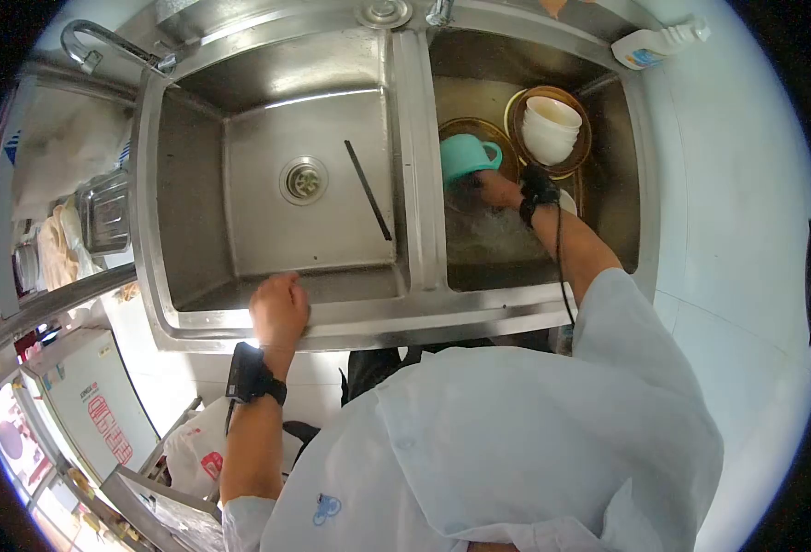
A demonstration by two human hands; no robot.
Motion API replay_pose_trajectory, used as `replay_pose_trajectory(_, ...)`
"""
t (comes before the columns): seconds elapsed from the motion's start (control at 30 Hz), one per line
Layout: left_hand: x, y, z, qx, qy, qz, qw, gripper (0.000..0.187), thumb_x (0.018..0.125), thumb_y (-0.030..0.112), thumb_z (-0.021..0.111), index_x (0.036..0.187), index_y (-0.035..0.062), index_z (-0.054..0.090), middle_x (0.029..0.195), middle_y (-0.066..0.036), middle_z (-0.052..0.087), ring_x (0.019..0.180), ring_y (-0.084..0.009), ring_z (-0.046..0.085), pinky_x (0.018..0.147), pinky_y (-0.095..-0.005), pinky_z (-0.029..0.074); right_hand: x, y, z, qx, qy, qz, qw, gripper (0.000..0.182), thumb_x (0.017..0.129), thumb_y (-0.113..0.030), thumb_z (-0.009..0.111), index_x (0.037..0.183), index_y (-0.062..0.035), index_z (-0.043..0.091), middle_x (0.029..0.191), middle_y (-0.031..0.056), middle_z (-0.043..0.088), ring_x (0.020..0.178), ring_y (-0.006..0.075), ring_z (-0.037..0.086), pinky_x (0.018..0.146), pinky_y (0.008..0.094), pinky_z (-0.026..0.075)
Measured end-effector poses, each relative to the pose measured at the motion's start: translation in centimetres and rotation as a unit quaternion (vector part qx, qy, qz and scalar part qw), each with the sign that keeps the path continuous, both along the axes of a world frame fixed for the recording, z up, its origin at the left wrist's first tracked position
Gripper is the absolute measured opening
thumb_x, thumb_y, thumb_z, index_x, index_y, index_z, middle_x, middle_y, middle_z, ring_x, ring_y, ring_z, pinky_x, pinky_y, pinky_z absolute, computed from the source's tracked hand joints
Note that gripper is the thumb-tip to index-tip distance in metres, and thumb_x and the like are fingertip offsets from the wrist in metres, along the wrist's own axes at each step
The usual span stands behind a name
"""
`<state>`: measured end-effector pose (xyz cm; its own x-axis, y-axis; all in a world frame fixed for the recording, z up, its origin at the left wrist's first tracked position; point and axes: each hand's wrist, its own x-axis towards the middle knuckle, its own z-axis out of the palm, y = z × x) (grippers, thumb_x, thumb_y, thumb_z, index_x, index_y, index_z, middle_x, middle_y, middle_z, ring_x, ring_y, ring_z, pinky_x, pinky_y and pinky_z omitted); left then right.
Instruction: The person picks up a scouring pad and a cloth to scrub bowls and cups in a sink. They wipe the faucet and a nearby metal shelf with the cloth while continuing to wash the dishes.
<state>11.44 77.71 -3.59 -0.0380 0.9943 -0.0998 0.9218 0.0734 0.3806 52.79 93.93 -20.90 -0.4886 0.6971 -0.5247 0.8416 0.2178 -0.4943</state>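
Note:
My left hand rests on the front edge of the steel double sink, its fingers curled down over the rim. In the right basin, my right hand reaches low into the water just below a teal mug. Its fingers bend inward at a dark patch; water and shadow hide what they hold. The mug lies tilted against a brown glass dish. Beside it, a stack of white bowls sits in another round brown dish. Part of a white dish shows behind my right wrist.
A dark stick lies in the left basin, right of the drain strainer. The faucet stands at the back left. A white bottle lies by the back right corner. Left of the sink, a shelf holds a clear plastic container.

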Motion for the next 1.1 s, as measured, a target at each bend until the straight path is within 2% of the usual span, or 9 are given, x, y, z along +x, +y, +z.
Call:
replay_pose_trajectory(0.07, -0.2, -0.2, 0.0, -0.014, 0.005, -0.004, 1.0, 0.018, 0.071, 0.013, 0.047, 0.081, 0.0042, 0.059, 0.078, -0.013, 0.058, 0.076, -0.0292, 0.055, 0.069, -0.0389, 0.043, -2.2, -0.8, 7.8, -0.046, 0.105, -0.134, 0.984, 0.024, 0.083, -0.015, 0.046, 0.099, 0.0032, 0.051, 0.088, 0.0075, 0.056, 0.078, 0.0159, 0.051, 0.07, 0.0279, 0.041)
replay_pose_trajectory(0.23, -0.2, -0.2, -0.2, 0.034, -0.016, -0.015, 0.999, 0.017, 0.071, 0.012, 0.047, 0.08, 0.0037, 0.058, 0.076, -0.013, 0.058, 0.075, -0.0292, 0.055, 0.068, -0.0384, 0.043, 1.0, 0.7, 7.9, -0.056, 0.153, -0.285, 0.944, 0.03, 0.084, -0.021, 0.047, 0.104, 0.0019, 0.048, 0.09, 0.0062, 0.054, 0.079, 0.0137, 0.05, 0.07, 0.0258, 0.041)
replay_pose_trajectory(0.33, -0.1, -0.2, 0.0, 0.029, -0.011, -0.019, 0.999, 0.016, 0.071, 0.012, 0.047, 0.079, 0.0037, 0.058, 0.076, -0.013, 0.058, 0.074, -0.0286, 0.055, 0.067, -0.0381, 0.043, 1.3, 0.3, 8.9, -0.147, 0.215, -0.381, 0.887, 0.033, 0.079, -0.022, 0.053, 0.1, 0.0024, 0.049, 0.092, 0.017, 0.055, 0.088, 0.0256, 0.051, 0.076, 0.0337, 0.039)
replay_pose_trajectory(0.4, 0.0, -0.2, 0.3, 0.023, -0.008, -0.015, 1.0, 0.015, 0.071, 0.012, 0.047, 0.078, 0.0037, 0.057, 0.076, -0.012, 0.058, 0.074, -0.0284, 0.055, 0.067, -0.038, 0.043, 1.2, 0.2, 8.3, 0.056, 0.129, -0.19, 0.972, 0.036, 0.076, -0.018, 0.056, 0.104, 0.0016, 0.047, 0.095, 0.0185, 0.054, 0.093, 0.0295, 0.05, 0.081, 0.0342, 0.038)
replay_pose_trajectory(0.5, 0.0, -0.2, 0.2, 0.006, 0.001, -0.024, 1.0, 0.014, 0.071, 0.011, 0.047, 0.078, 0.004, 0.057, 0.075, -0.012, 0.058, 0.073, -0.0284, 0.055, 0.066, -0.0382, 0.043, 1.8, -0.4, 1.3, 0.279, 0.062, -0.032, 0.958, 0.045, 0.078, -0.019, 0.052, 0.115, -0.0002, 0.037, 0.111, 0.0186, 0.045, 0.101, 0.0296, 0.045, 0.081, 0.038, 0.038)
replay_pose_trajectory(0.53, 0.0, -0.2, 0.1, 0.014, -0.002, -0.019, 1.0, 0.014, 0.071, 0.011, 0.047, 0.078, 0.004, 0.056, 0.075, -0.012, 0.057, 0.072, -0.0286, 0.055, 0.065, -0.0383, 0.043, 0.5, 0.5, -0.4, 0.069, -0.094, 0.03, 0.993, 0.049, 0.075, -0.017, 0.053, 0.118, -0.003, 0.035, 0.12, 0.0192, 0.038, 0.11, 0.0317, 0.038, 0.089, 0.0385, 0.034)
replay_pose_trajectory(0.57, 0.0, -0.1, -0.1, 0.023, -0.005, -0.015, 1.0, 0.014, 0.071, 0.011, 0.047, 0.078, 0.0041, 0.056, 0.074, -0.012, 0.057, 0.071, -0.0288, 0.054, 0.065, -0.0384, 0.043, 0.3, 0.3, -1.5, 0.067, -0.092, 0.03, 0.993, 0.049, 0.075, -0.017, 0.053, 0.118, -0.003, 0.035, 0.12, 0.0192, 0.038, 0.11, 0.0317, 0.038, 0.089, 0.0385, 0.034)
replay_pose_trajectory(0.7, -0.2, 0.2, -0.5, 0.023, 0.006, -0.009, 1.0, 0.013, 0.071, 0.011, 0.047, 0.078, 0.004, 0.056, 0.074, -0.012, 0.057, 0.071, -0.029, 0.054, 0.064, -0.0387, 0.043, 2.9, 2.1, -9.8, 0.354, -0.049, 0.313, 0.88, 0.044, 0.073, -0.024, 0.054, 0.112, -0.0058, 0.042, 0.106, 0.0185, 0.047, 0.096, 0.032, 0.047, 0.078, 0.0444, 0.039)
replay_pose_trajectory(1.1, -0.3, -0.1, -0.5, 0.04, -0.032, -0.014, 0.999, 0.015, 0.07, 0.013, 0.047, 0.077, 0.0039, 0.058, 0.076, -0.013, 0.058, 0.072, -0.0294, 0.056, 0.065, -0.0382, 0.044, -1.4, 1.2, 5.1, 0.017, -0.041, 0.026, 0.999, 0.052, 0.064, -0.009, 0.063, 0.113, -0.0064, 0.045, 0.102, 0.0085, 0.052, 0.093, 0.0195, 0.049, 0.079, 0.0311, 0.04)
